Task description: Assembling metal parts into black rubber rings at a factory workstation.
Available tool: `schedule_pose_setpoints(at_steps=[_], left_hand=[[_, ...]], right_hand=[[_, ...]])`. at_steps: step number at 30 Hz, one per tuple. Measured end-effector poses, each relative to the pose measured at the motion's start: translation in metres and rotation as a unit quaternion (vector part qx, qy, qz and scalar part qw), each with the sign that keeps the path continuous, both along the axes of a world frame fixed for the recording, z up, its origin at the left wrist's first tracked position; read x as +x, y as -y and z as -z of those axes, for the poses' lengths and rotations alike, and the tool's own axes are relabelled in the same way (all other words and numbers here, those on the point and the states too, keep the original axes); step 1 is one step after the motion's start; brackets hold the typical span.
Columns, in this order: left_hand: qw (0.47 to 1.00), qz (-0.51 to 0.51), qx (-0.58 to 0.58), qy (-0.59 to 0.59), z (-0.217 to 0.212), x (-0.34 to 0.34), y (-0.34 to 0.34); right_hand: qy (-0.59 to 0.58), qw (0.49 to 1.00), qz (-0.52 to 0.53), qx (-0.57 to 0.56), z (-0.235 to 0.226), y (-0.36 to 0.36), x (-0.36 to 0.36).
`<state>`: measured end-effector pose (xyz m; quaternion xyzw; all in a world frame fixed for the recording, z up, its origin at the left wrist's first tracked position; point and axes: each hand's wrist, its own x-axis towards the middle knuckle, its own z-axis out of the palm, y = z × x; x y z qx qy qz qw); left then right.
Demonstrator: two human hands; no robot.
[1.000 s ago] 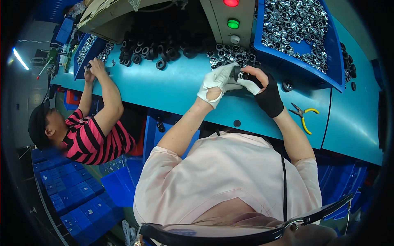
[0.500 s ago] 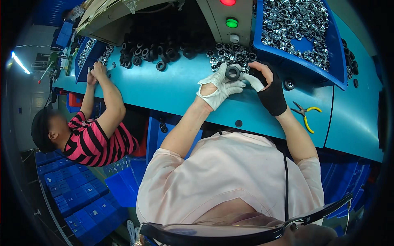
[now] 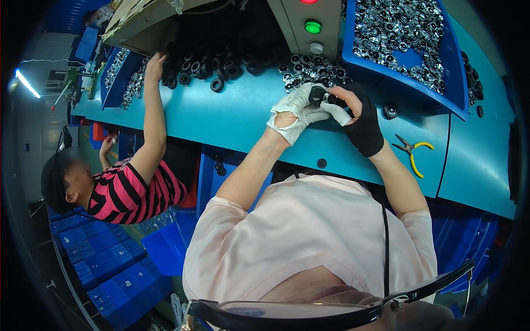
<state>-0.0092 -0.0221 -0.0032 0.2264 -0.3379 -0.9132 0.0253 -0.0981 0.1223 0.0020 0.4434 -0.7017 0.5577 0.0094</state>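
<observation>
My left hand point(image 3: 294, 115), in a white glove with a cut-out, is closed on a black rubber ring point(image 3: 317, 95) above the bench. My right hand point(image 3: 361, 118) wears a black glove with bare fingertips and a white-covered thumb. Between its fingers it pinches a small chrome-and-black round part point(image 3: 331, 99), held right against the ring. Whether the part sits inside the ring I cannot tell. Just beyond my hands lies a heap of chrome-and-black round parts point(image 3: 309, 71). One more black round piece with a shiny centre point(image 3: 390, 111) rests right of my right hand.
Yellow-handled pliers point(image 3: 413, 151) lie on the turquoise bench point(image 3: 243, 121), near a small black disc point(image 3: 322, 163). A blue bin point(image 3: 457, 94) of chrome parts stands at right. Black rings point(image 3: 217, 85) are piled under a machine with a green light point(image 3: 313, 26). A co-worker point(image 3: 135, 176) sits at left.
My right hand has brought the small chrome-and-black part against the ring, which my left hand has turned. The co-worker's one arm has reached toward the black rings; the other has dropped off the bench.
</observation>
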Motion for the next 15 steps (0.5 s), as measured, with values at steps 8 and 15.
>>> schedule_pose_setpoints(at_steps=[8,15], left_hand=[[0.999,-0.011,-0.043,-0.011,-0.002,-0.008,-0.019],[0.937,0.051,-0.340,-0.055,-0.008,-0.003,-0.019]], right_hand=[[-0.082,0.997,0.007,-0.005,0.009,-0.005,-0.003],[0.001,1.000,0.011,0.028,0.007,-0.006,-0.001]])
